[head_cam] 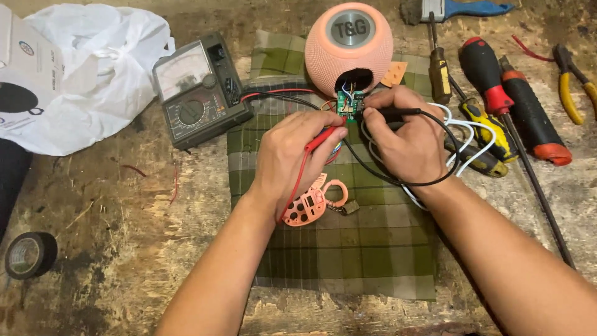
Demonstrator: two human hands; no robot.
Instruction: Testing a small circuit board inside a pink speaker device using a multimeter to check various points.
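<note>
Two probes meet on the small green circuit board (349, 104) hanging from the pink round speaker (348, 46) at the far middle: the left hand (292, 158) pinches the red probe (323, 138), the right hand (404, 140) the black probe (392, 113). The board looks light and fragile on thin wires, best steadied by its edges.

A repair workshop: a scarred wooden bench (112, 205) carries an analog multimeter (198, 90), screwdrivers (497, 87), pliers (575, 84), black electrical tape (30, 254), and an opened round speaker (348, 46) with its circuit board (350, 104) exposed.
</note>
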